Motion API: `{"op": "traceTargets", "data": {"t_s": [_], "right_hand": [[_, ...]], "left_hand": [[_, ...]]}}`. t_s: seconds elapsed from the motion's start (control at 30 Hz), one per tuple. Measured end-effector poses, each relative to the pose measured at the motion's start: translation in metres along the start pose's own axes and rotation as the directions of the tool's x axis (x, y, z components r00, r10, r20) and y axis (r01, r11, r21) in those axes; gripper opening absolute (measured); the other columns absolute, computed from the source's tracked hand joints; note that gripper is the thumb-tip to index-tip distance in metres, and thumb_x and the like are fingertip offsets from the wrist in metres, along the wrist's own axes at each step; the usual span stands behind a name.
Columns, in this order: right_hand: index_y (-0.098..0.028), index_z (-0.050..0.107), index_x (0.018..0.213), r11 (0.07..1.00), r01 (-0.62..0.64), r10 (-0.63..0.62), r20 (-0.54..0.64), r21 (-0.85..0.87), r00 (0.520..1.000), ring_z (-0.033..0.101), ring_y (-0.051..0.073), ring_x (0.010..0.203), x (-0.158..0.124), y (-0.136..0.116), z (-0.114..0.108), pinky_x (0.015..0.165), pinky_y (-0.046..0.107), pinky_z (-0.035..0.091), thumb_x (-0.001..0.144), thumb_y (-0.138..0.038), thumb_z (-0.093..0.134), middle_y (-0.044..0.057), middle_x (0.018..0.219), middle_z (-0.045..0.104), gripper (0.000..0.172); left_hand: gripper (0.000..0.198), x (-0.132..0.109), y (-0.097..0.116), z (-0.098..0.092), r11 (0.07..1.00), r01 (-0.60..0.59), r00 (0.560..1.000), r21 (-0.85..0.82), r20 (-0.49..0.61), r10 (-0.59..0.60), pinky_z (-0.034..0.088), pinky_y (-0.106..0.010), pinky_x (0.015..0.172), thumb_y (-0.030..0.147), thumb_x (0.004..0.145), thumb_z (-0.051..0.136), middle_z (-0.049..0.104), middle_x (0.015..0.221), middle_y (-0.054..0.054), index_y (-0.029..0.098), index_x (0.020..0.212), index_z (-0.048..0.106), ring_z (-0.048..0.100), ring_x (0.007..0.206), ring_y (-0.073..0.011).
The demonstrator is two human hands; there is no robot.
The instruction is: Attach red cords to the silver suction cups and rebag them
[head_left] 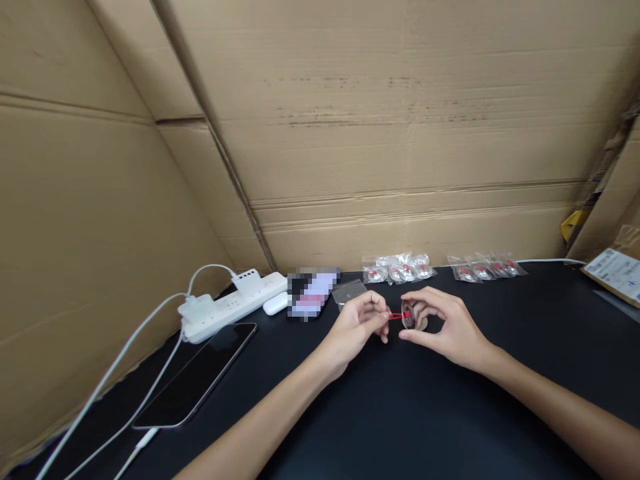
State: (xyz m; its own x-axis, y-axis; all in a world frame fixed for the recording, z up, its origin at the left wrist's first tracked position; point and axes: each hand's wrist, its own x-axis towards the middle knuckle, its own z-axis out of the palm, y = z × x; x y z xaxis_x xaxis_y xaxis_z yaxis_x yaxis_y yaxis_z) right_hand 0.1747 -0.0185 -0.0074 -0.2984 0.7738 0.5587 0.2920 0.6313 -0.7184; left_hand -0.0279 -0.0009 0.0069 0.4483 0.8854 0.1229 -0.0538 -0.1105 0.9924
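Note:
Over the black table my right hand [445,327] grips a clear round disc [409,315] by its edge, between thumb and fingers. A red cord [396,316] is attached to the disc and stretches left. The cord's other end is pinched between the thumb and fingers of my left hand [367,320]. What the disc's middle carries is too small to make out, apart from a red knot. Just behind my left hand lies a clear plastic bag [349,291], partly hidden by it.
Bagged discs with red cords lie in two groups, a middle pile [399,269] and a right row [487,268], by the cardboard wall [400,133]. Leftward are a power strip [235,308], cables, a white case [277,304], a tablet [200,373] and a blurred phone [315,292]. A labelled parcel [615,273] sits right.

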Motion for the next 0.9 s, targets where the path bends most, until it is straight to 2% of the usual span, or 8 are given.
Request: {"op": "traceTargets", "data": {"t_s": [0.13, 0.23, 0.4, 0.5, 0.6, 0.73, 0.83, 0.9], "right_hand": [[-0.023, 0.062, 0.119, 0.977, 0.096, -0.096, 0.005, -0.192, 0.995, 0.060, 0.017, 0.072, -0.002, -0.003, -0.002, 0.069, 0.033, 0.055, 0.078, -0.035, 0.078, 0.004, 0.090, 0.061, 0.045], [-0.023, 0.061, 0.121, 0.965, 0.120, -0.119, 0.020, -0.232, 0.993, 0.057, 0.016, 0.068, -0.006, -0.002, 0.004, 0.066, 0.033, 0.053, 0.081, -0.037, 0.075, 0.004, 0.092, 0.062, 0.045], [-0.022, 0.060, 0.123, 0.958, 0.135, -0.125, 0.054, -0.255, 0.991, 0.057, 0.016, 0.070, -0.006, -0.003, 0.010, 0.067, 0.031, 0.052, 0.084, -0.037, 0.072, 0.006, 0.095, 0.063, 0.044], [-0.021, 0.061, 0.122, 0.941, 0.054, -0.050, 0.021, -0.335, 0.999, 0.057, 0.015, 0.069, 0.000, 0.004, -0.002, 0.066, 0.030, 0.051, 0.089, -0.035, 0.065, 0.005, 0.094, 0.064, 0.036], [-0.020, 0.068, 0.108, 0.878, -0.059, 0.051, -0.030, -0.475, 0.998, 0.056, 0.015, 0.064, 0.004, 0.023, -0.022, 0.062, 0.030, 0.048, 0.094, -0.029, 0.055, 0.005, 0.086, 0.063, 0.021], [-0.019, 0.071, 0.099, 0.788, -0.147, 0.147, -0.049, -0.598, 0.988, 0.058, 0.016, 0.064, 0.004, 0.048, -0.039, 0.065, 0.031, 0.047, 0.091, -0.027, 0.056, 0.005, 0.082, 0.062, 0.018], [-0.020, 0.070, 0.099, 0.745, -0.191, 0.202, -0.057, -0.639, 0.978, 0.060, 0.018, 0.069, 0.002, 0.055, -0.038, 0.066, 0.031, 0.046, 0.089, -0.029, 0.061, 0.005, 0.086, 0.062, 0.017], [-0.021, 0.069, 0.095, 0.734, -0.207, 0.223, -0.058, -0.647, 0.973, 0.060, 0.018, 0.071, 0.002, 0.054, -0.034, 0.065, 0.030, 0.045, 0.089, -0.028, 0.060, 0.005, 0.087, 0.062, 0.013]], "left_hand": [[0.020, -0.003, 0.002, 0.003, 0.954, -0.103, 0.990, 0.283, -0.064, 0.126, 0.045, -0.025, 0.061, 0.037, 0.087, 0.063, 0.061, 0.079, -0.002, 0.018, 0.091, 0.061, 0.056, 0.069, -0.0147], [0.020, -0.008, 0.004, 0.010, 0.884, -0.147, 0.982, 0.443, -0.043, 0.184, 0.042, -0.025, 0.060, 0.038, 0.089, 0.060, 0.063, 0.077, -0.002, 0.018, 0.091, 0.065, 0.055, 0.066, -0.0145], [0.019, -0.010, 0.000, 0.014, 0.827, -0.148, 0.982, 0.542, -0.019, 0.189, 0.036, -0.024, 0.055, 0.034, 0.089, 0.057, 0.059, 0.068, 0.001, 0.018, 0.084, 0.068, 0.050, 0.061, -0.0139], [0.021, -0.005, -0.006, 0.003, 0.815, -0.111, 0.987, 0.569, -0.029, 0.155, 0.035, -0.024, 0.055, 0.034, 0.089, 0.055, 0.060, 0.069, 0.000, 0.018, 0.084, 0.068, 0.051, 0.061, -0.0147], [0.021, 0.000, -0.010, -0.009, 0.768, -0.049, 0.995, 0.638, -0.033, 0.091, 0.034, -0.025, 0.056, 0.035, 0.087, 0.057, 0.061, 0.067, 0.000, 0.018, 0.080, 0.068, 0.052, 0.061, -0.0159], [0.019, 0.001, -0.009, -0.014, 0.682, -0.043, 0.997, 0.730, -0.011, 0.075, 0.032, -0.026, 0.056, 0.032, 0.087, 0.057, 0.060, 0.064, 0.000, 0.018, 0.079, 0.068, 0.053, 0.061, -0.0171], [0.016, -0.001, -0.009, -0.013, 0.628, -0.103, 0.990, 0.771, 0.018, 0.139, 0.036, -0.027, 0.060, 0.028, 0.088, 0.057, 0.066, 0.074, -0.002, 0.021, 0.093, 0.071, 0.057, 0.066, -0.0192], [0.023, -0.003, -0.011, -0.013, 0.596, -0.131, 0.986, 0.792, 0.039, 0.165, 0.039, -0.029, 0.066, 0.027, 0.089, 0.055, 0.070, 0.087, -0.004, 0.024, 0.107, 0.069, 0.060, 0.071, -0.0211]]}}
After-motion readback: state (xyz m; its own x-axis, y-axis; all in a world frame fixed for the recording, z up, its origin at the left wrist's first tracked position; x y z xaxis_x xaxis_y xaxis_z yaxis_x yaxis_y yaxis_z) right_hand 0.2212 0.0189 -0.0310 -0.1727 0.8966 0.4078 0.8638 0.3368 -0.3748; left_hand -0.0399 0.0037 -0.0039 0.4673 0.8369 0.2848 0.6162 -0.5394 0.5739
